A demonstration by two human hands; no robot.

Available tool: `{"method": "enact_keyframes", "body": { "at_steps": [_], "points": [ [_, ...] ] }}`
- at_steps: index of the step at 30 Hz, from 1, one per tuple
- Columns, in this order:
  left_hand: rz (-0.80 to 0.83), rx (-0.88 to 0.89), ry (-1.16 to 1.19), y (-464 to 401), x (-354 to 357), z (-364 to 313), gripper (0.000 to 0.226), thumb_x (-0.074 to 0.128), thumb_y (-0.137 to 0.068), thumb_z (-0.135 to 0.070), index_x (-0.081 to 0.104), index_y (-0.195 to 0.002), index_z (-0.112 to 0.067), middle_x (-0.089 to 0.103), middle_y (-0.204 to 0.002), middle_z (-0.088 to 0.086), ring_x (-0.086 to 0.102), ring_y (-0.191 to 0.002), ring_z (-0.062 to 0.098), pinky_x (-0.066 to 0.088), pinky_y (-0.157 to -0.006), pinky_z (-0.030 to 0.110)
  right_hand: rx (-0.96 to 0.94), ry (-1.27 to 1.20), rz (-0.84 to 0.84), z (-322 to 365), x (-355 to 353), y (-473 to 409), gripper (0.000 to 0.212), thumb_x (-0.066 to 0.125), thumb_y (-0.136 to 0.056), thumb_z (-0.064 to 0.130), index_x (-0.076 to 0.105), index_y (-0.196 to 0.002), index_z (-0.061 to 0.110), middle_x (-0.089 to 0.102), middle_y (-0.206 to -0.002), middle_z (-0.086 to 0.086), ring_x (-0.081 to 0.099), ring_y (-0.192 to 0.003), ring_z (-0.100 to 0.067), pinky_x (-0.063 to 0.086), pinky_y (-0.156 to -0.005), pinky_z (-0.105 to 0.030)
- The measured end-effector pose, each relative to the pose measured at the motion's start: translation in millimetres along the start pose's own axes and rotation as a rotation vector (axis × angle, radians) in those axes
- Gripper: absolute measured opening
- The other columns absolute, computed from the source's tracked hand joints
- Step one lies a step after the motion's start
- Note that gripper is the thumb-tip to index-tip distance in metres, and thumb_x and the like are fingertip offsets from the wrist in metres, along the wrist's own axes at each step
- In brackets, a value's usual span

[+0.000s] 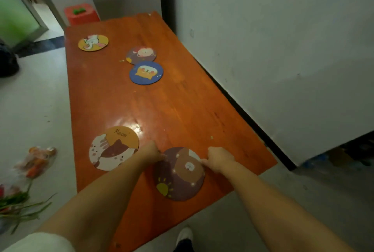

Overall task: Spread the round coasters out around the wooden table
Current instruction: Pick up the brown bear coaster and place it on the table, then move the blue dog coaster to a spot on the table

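I had both hands on the round purple-brown coaster printed with a bear and a yellow sun [180,174], which lay flat near the close end of the long orange-brown wooden desk [182,110]. My left hand [150,151] pinched its upper left rim, fingers curled shut on the edge, and my right hand [218,159] gripped the upper right rim in the same way — so the coaster sat between my two fists, flat on the wood as far as I could tell. Just to its left, apart from it, rested the round yellow and white coaster with a cat and the word "Meow" [114,148], my left forearm passing just below its lower edge. Further up the desk, around the middle, lay the round blue coaster with an orange cat [146,73], and right behind it the round dull-purple coaster with a pale animal face [141,54]; their rims looked to be touching or very nearly so. Well apart from those, towards the far left corner, sat the round yellow coaster with a white animal [93,42]. The desk's right side stood close against a white wall [283,39], and beyond the far end stood a red plastic stool [81,15]. On the pale floor to my left lay some flowers in clear wrap [30,171] — blurred.
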State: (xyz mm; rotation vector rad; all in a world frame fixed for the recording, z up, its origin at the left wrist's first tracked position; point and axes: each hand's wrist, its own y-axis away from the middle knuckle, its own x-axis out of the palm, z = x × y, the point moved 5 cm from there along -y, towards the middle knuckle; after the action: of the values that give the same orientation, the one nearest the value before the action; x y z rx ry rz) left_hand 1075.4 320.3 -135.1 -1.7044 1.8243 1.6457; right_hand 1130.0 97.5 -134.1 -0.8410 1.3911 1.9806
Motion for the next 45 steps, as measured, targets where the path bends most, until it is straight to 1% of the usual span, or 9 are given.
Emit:
{"method": "enact_keyframes", "body": {
  "at_steps": [6,10,17,22,24,29,37,42,45],
  "points": [
    [-0.169,-0.04,0.308,-30.1,-27.3,-67.4,0.025,0.067,-0.085,-0.026,0.051,-0.079,-0.008,0.061,-0.089,0.02,0.06,-0.084,0.034,0.047,-0.071,0.039,0.015,-0.265,-0.146,-54.5,-85.5,-29.1,0.026,0.054,-0.091,0.042,0.053,-0.088,0.016,0.067,-0.102,-0.012,0.064,-0.094,-0.028,0.048,-0.078,-0.035],
    [-0.217,-0.025,0.458,-65.5,-23.7,-137.0,0.032,0.061,-0.09,-0.028,0.041,-0.067,-0.016,0.05,-0.082,0.014,0.048,-0.078,0.027,0.042,-0.07,0.039,-0.012,-0.342,-0.211,-106.3,-144.6,-61.4,0.024,0.055,-0.092,0.038,0.051,-0.085,0.015,0.066,-0.097,-0.014,0.066,-0.096,-0.033,0.051,-0.08,-0.038],
    [-0.422,-0.133,0.668,-105.1,-3.4,-248.1,0.017,0.062,-0.088,-0.023,0.053,-0.088,-0.008,0.066,-0.102,0.028,0.065,-0.099,0.039,0.053,-0.085,0.044,-0.183,-0.273,-0.159,-182.2,-239.5,-128.7,0.035,0.054,-0.091,0.027,0.05,-0.072,-0.002,0.063,-0.108,-0.036,0.066,-0.092,-0.047,0.043,-0.061,-0.036],
    [-0.506,-0.256,0.797,-115.7,7.2,-287.9,0.014,0.06,-0.086,-0.021,0.053,-0.079,-0.012,0.064,-0.093,0.022,0.062,-0.087,0.032,0.054,-0.087,0.047,-0.299,-0.217,-0.061,-195.5,-289.2,-177.4,0.023,0.052,-0.092,0.024,0.051,-0.076,0.007,0.065,-0.102,-0.031,0.067,-0.072,-0.031,0.044,-0.052,-0.026],
    [-0.539,-0.291,0.837,-120.2,2.3,-288.3,0.017,0.06,-0.087,-0.023,0.049,-0.076,-0.016,0.06,-0.088,0.014,0.057,-0.08,0.027,0.054,-0.082,0.046,-0.344,-0.202,-0.031,-183.3,-297.9,-199.1,0.031,0.053,-0.093,0.024,0.06,-0.093,-0.006,0.067,-0.108,-0.029,0.068,-0.073,-0.03,0.047,-0.06,-0.029],
    [-0.647,-0.434,0.958,-133.6,-17.0,-252.8,0.018,0.06,-0.088,-0.028,0.051,-0.087,-0.012,0.058,-0.084,0.012,0.055,-0.073,0.027,0.048,-0.072,0.037,-0.488,-0.117,0.057,-119.7,-300.0,-235.0,0.033,0.053,-0.093,0.031,0.06,-0.107,0.002,0.067,-0.104,-0.018,0.071,-0.092,-0.034,0.054,-0.083,-0.041],
    [-0.793,-0.53,1.112,-206.3,-86.0,-206.1,0.023,0.062,-0.086,-0.026,0.046,-0.071,-0.021,0.059,-0.098,0.013,0.058,-0.086,0.03,0.05,-0.079,0.04,-0.613,0.044,0.068,-13.0,-331.6,-320.3,0.031,0.054,-0.093,0.03,0.061,-0.107,0.003,0.071,-0.104,-0.019,0.072,-0.088,-0.031,0.055,-0.078,-0.038],
    [-0.843,-0.554,1.24,-223.1,-127.2,-179.9,0.016,0.06,-0.088,-0.028,0.051,-0.088,-0.015,0.054,-0.074,0.002,0.054,-0.073,0.026,0.046,-0.068,0.035,-0.668,0.142,0.101,59.1,-340.7,-365.2,0.03,0.052,-0.094,0.026,0.063,-0.1,-0.001,0.069,-0.092,-0.02,0.071,-0.089,-0.035,0.047,-0.063,-0.031],
    [-0.925,-0.679,1.307,-212.1,-130.1,-146.6,0.021,0.059,-0.089,-0.017,0.047,-0.072,-0.017,0.051,-0.069,0.003,0.051,-0.076,0.027,0.044,-0.07,0.035,-0.762,0.222,0.169,114.3,-320.2,-370.9,0.02,0.053,-0.092,0.026,0.058,-0.087,0.006,0.062,-0.072,-0.008,0.072,-0.079,-0.034,0.043,-0.053,-0.026]
  ]
}}
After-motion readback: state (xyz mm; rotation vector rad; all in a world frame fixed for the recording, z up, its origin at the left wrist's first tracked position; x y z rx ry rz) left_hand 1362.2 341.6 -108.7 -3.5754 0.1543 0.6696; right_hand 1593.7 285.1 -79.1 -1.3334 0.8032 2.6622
